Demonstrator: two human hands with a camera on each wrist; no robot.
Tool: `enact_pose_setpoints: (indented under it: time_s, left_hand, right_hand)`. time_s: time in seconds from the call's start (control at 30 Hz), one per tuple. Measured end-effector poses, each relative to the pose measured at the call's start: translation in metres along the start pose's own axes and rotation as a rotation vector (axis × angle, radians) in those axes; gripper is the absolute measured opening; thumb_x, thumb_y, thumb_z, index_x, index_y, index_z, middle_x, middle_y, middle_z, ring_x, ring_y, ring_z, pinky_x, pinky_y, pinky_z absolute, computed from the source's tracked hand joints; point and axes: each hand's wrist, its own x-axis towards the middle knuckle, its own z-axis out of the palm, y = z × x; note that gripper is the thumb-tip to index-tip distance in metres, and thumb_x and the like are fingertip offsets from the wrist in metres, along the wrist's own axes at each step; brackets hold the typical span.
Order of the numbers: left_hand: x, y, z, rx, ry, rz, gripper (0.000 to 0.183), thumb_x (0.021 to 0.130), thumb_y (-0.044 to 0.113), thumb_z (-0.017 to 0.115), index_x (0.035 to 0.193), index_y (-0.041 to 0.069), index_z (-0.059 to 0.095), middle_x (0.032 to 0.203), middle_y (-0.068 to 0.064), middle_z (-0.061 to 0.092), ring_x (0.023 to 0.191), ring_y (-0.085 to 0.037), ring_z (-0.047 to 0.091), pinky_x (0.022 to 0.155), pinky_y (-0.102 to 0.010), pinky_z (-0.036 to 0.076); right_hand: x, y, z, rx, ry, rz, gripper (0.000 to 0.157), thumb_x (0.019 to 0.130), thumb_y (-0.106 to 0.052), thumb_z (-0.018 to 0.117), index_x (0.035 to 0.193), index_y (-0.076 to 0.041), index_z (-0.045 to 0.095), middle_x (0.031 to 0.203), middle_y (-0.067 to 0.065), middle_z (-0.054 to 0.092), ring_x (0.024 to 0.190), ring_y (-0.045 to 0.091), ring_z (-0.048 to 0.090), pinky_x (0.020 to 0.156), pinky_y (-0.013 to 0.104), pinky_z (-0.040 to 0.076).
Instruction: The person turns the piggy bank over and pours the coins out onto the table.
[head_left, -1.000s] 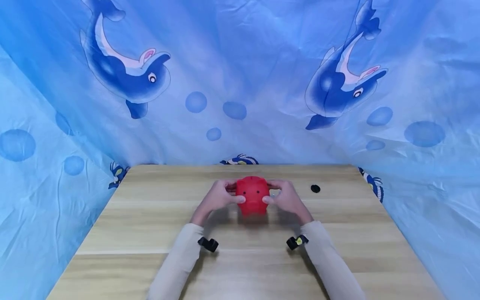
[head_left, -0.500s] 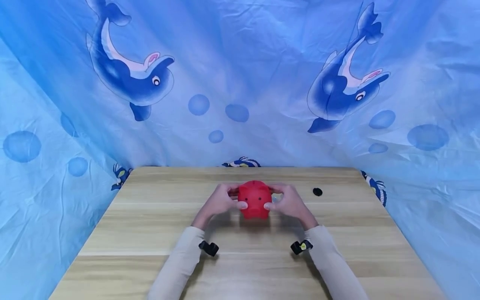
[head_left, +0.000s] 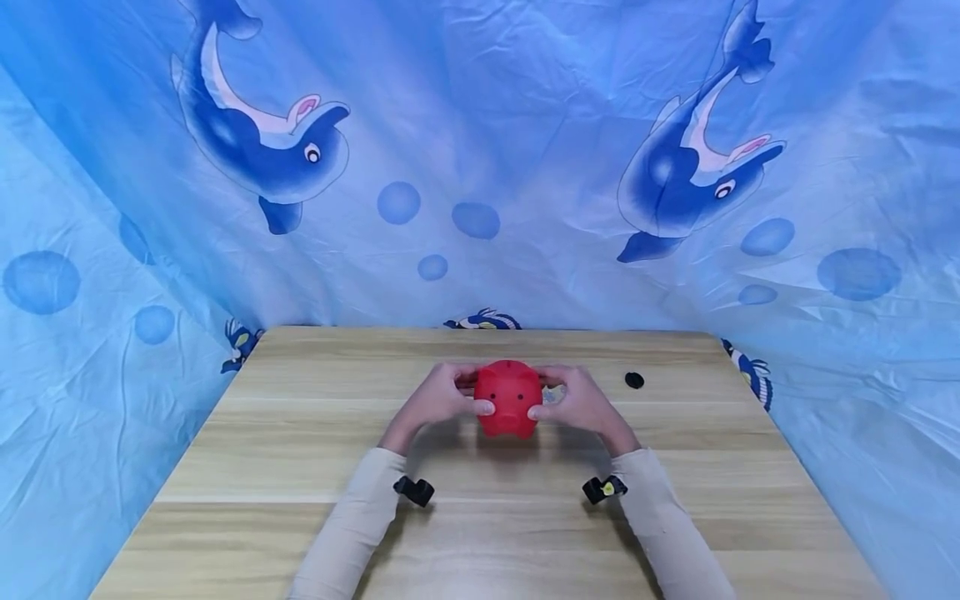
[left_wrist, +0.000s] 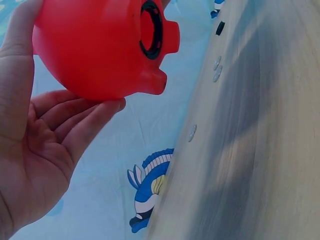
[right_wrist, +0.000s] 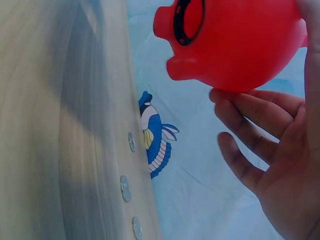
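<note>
"Where's the red piggy bank (head_left: 508,400)?"
"Above the tabletop (head_left: 495,533), midway between left hand (head_left: 437,397) and right hand (head_left: 581,403), neither nearer."
"Fingers (right_wrist: 265,112)?"
"2 sets, gripping its sides; its underside hole (left_wrist: 151,30) faces down."

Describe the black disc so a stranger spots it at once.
Find the wooden table, then the red pig held over it. In the head view, the disc lies right of the pig, toward the table's far edge: round and black, unlike the silvery coins.

In the head view, room lies between the sleeves (head_left: 348,521) at lower centre. A piggy bank (head_left: 508,398) blocks mid-frame.
</note>
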Motion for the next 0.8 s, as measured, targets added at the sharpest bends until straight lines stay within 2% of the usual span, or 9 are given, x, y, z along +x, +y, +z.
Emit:
enact_pose_setpoints:
  time_s: [0.17,0.3,0.4,0.5,0.57,0.67,0.8]
  left_hand:
    - [-0.001,0.001,-0.001,0.054,-0.016,0.02,0.084,0.074,0.037,0.093,0.145,0.009,0.057,0.13,-0.003,0.068,0.115,-0.023,0.067,0.093,-0.043,0.059]
    - [-0.002,0.003,-0.003,0.125,-0.032,0.107,0.098,0.07,0.038,0.095,0.153,0.013,0.049,0.141,-0.003,0.062,0.125,-0.027,0.062,0.099,-0.052,0.055]
    - [-0.002,0.006,-0.005,0.232,-0.01,0.236,0.104,0.069,0.035,0.096,0.157,0.018,0.043,0.147,-0.002,0.057,0.131,-0.029,0.058,0.098,-0.05,0.056]
    - [-0.001,0.009,-0.007,0.386,0.059,0.414,0.105,0.069,0.028,0.097,0.158,0.018,0.042,0.15,-0.007,0.056,0.134,-0.031,0.057,0.095,-0.045,0.058]
    - [0.001,0.007,-0.007,0.485,0.102,0.51,0.105,0.068,0.023,0.098,0.157,0.014,0.042,0.15,-0.012,0.055,0.133,-0.033,0.057,0.092,-0.041,0.06]
    - [0.0,0.007,-0.006,0.582,0.127,0.585,0.104,0.067,0.022,0.098,0.155,0.009,0.044,0.149,-0.015,0.055,0.131,-0.034,0.059,0.092,-0.038,0.059]
    - [0.0,0.008,-0.006,0.577,0.136,0.601,0.103,0.065,0.023,0.099,0.154,0.009,0.047,0.148,-0.015,0.057,0.129,-0.034,0.06,0.092,-0.039,0.06]
  right_hand:
    - [-0.001,-0.003,-0.002,-0.033,-0.03,0.016,0.081,0.072,-0.045,0.091,0.138,-0.006,0.063,0.125,0.005,0.069,0.111,0.032,0.064,0.088,0.059,0.057]
    - [-0.002,-0.009,-0.004,-0.122,-0.017,-0.014,0.094,0.066,-0.047,0.094,0.146,-0.015,0.058,0.131,0.005,0.066,0.117,0.038,0.06,0.084,0.057,0.059]
    - [-0.002,-0.016,-0.006,-0.246,0.033,-0.1,0.099,0.063,-0.044,0.096,0.15,-0.021,0.054,0.133,0.007,0.062,0.121,0.035,0.056,0.08,0.052,0.062]
    - [-0.002,-0.022,-0.007,-0.392,0.125,-0.255,0.102,0.062,-0.036,0.099,0.151,-0.016,0.052,0.132,0.012,0.063,0.122,0.033,0.055,0.079,0.048,0.063]
    - [0.0,-0.02,-0.006,-0.464,0.169,-0.357,0.104,0.062,-0.032,0.1,0.15,-0.01,0.051,0.13,0.015,0.063,0.119,0.032,0.056,0.08,0.046,0.063]
    - [0.001,-0.016,-0.003,-0.555,0.208,-0.448,0.105,0.061,-0.036,0.101,0.148,-0.005,0.051,0.127,0.017,0.063,0.117,0.032,0.058,0.081,0.044,0.063]
    - [-0.001,-0.014,-0.002,-0.556,0.222,-0.461,0.106,0.059,-0.037,0.101,0.148,-0.005,0.052,0.128,0.017,0.063,0.116,0.031,0.059,0.082,0.044,0.063]
